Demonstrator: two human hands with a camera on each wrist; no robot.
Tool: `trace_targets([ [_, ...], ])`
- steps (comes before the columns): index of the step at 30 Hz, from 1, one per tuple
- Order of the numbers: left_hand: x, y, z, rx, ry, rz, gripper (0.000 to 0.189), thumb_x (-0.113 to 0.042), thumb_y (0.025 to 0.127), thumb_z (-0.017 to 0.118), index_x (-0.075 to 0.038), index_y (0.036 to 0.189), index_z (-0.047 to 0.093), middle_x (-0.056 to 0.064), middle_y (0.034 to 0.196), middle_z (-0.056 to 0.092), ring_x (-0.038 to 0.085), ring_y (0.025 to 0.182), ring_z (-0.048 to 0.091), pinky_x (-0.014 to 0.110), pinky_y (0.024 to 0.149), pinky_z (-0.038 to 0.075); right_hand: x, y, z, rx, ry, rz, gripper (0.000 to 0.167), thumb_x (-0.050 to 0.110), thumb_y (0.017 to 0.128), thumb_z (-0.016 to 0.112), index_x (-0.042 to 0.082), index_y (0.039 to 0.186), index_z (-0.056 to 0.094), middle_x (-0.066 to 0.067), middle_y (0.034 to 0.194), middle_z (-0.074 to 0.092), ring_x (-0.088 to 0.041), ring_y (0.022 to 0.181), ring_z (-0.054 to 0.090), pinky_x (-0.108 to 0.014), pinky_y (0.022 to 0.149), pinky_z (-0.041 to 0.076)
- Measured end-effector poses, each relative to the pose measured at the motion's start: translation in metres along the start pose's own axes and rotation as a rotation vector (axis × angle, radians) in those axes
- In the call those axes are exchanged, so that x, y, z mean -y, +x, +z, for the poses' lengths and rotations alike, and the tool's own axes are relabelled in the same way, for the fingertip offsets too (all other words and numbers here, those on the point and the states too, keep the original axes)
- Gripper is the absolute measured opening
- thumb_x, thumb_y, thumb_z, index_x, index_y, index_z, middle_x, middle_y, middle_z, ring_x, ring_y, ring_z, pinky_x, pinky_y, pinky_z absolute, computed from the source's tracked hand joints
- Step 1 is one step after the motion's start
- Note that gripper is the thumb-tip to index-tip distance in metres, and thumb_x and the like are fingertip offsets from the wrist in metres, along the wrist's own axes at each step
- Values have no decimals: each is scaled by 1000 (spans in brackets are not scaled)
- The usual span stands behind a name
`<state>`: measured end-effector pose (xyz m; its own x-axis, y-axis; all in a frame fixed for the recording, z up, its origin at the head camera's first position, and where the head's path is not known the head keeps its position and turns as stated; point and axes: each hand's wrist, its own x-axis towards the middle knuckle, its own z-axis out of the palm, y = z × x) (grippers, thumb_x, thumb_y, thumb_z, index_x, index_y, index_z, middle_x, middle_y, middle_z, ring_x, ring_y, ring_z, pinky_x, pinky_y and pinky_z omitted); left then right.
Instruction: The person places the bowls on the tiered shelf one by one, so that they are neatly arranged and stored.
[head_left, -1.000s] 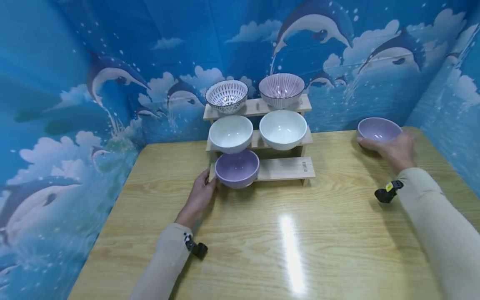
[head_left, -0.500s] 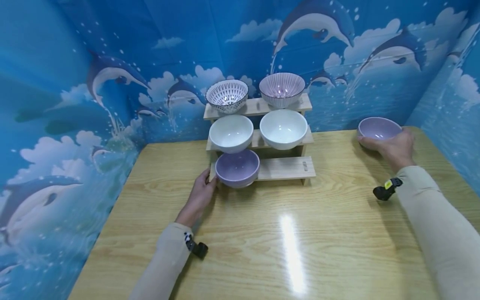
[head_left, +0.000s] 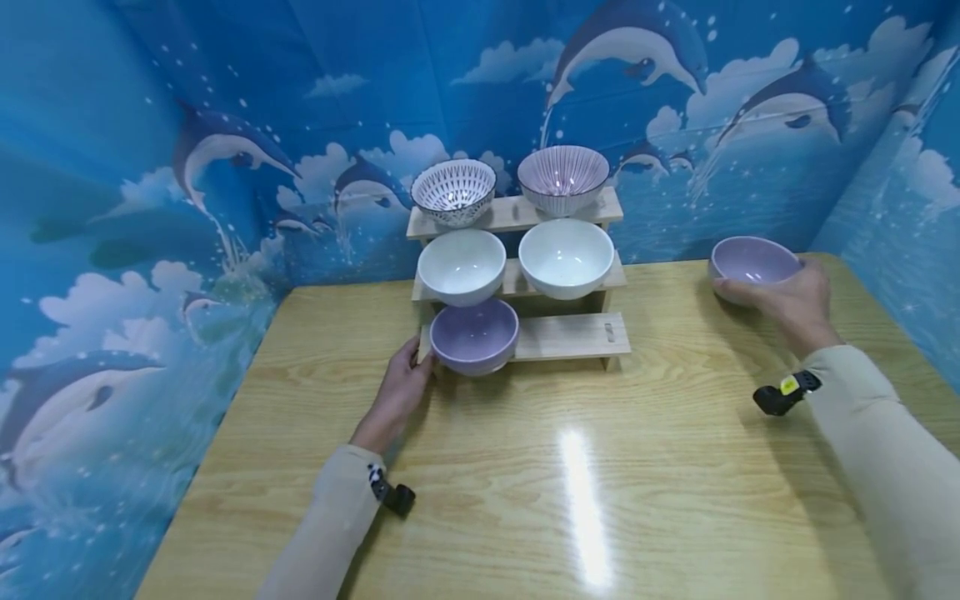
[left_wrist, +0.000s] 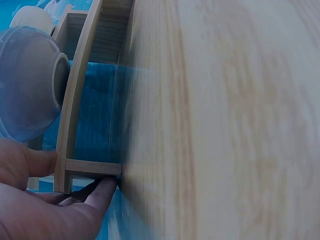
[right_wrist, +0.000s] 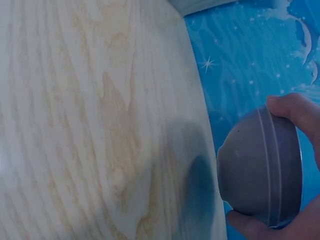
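My right hand [head_left: 802, 304] holds a light purple bowl [head_left: 756, 260] near the table's back right corner. In the right wrist view, the thumb and fingers span that bowl [right_wrist: 255, 167], and its shadow falls on the table apart from it, so it looks raised. At the rack's left end my left hand [head_left: 401, 383] grips the lowest step of the wooden three-step rack [head_left: 570, 337]. The left wrist view has the left hand [left_wrist: 60, 205] with its thumb by the step board and fingers below at the leg. A darker purple bowl [head_left: 475, 337] stands on that step, close to the left hand.
Two white bowls [head_left: 462, 267] sit on the middle step. Up on the top step are a black-and-white patterned bowl [head_left: 453, 193] and a striped bowl [head_left: 564, 181]. A dolphin-printed cloth [head_left: 465, 75] hangs behind the wooden table [head_left: 480, 500].
The light purple bowl has shifted slightly left in my right hand and tilts a little. My left hand and the rack stay where they were.
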<state>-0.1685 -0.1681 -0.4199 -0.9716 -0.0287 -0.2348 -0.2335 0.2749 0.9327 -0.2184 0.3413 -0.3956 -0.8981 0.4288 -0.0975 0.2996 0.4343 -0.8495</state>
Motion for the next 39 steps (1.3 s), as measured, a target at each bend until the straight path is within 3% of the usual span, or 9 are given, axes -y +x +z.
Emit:
trace_targets([
  [7, -1, 1, 0, -1, 1, -19, 59, -21, 107, 51, -8, 160, 26, 12, 166, 24, 28, 151, 26, 41, 120, 30, 10, -16, -7, 40, -27, -53, 124, 51, 78, 85, -3, 160, 10, -30, 157, 26, -44, 134, 37, -55, 108, 43],
  [12, -1, 0, -1, -4, 15, -36, 60, -23, 107, 51, -10, 161, 25, 11, 167, 19, 29, 152, 21, 42, 121, 27, 15, -29, -8, 65, -39, -98, 119, 47, 77, 87, -3, 159, 16, -29, 152, 32, -40, 127, 42, -33, 89, 51],
  [15, -2, -1, -1, -4, 23, -44, 60, -25, 107, 51, -12, 161, 25, 10, 168, 17, 28, 153, 17, 43, 122, 24, 17, -38, -9, 89, -42, -116, 119, 46, 77, 88, -3, 159, 17, -29, 151, 33, -40, 125, 43, -18, 76, 48],
  [18, -2, -1, -1, 2, 21, -39, 60, -24, 108, 50, -12, 161, 26, 9, 168, 16, 28, 154, 15, 43, 123, 22, 19, -48, -8, 110, -46, -134, 118, 45, 77, 88, -2, 159, 17, -30, 150, 34, -40, 124, 43, -12, 68, 45],
  [20, -2, -1, -1, 4, 15, -37, 59, -24, 108, 50, -12, 161, 26, 9, 168, 16, 27, 154, 15, 43, 123, 22, 20, -54, -7, 122, -54, -146, 119, 45, 77, 88, -2, 159, 16, -31, 150, 34, -42, 124, 42, -14, 69, 45],
  [27, -3, -1, -1, 7, 22, -48, 60, -25, 108, 50, -13, 161, 26, 9, 169, 15, 28, 154, 13, 44, 123, 22, 27, -76, -3, 174, -84, -176, 125, 44, 76, 89, -1, 161, 9, -34, 154, 29, -49, 128, 41, -42, 86, 48],
  [30, -3, -2, -2, 10, 27, -52, 59, -26, 108, 49, -14, 161, 26, 8, 169, 14, 28, 154, 12, 44, 123, 21, 32, -85, 0, 197, -97, -192, 123, 42, 77, 89, -1, 161, 10, -36, 154, 29, -49, 127, 41, -37, 82, 49],
  [35, -3, -1, -1, 6, 34, -57, 59, -27, 108, 49, -14, 161, 26, 8, 169, 14, 28, 154, 12, 44, 123, 21, 39, -100, 6, 238, -90, -234, 119, 38, 78, 90, -1, 160, 14, -36, 150, 33, -49, 123, 44, -19, 69, 46],
  [39, -3, -1, -1, 10, 32, -50, 59, -26, 108, 49, -13, 161, 26, 8, 169, 14, 28, 154, 13, 44, 123, 22, 43, -108, 11, 263, -86, -258, 120, 37, 76, 91, -1, 160, 14, -36, 151, 32, -50, 123, 45, -24, 74, 51],
])
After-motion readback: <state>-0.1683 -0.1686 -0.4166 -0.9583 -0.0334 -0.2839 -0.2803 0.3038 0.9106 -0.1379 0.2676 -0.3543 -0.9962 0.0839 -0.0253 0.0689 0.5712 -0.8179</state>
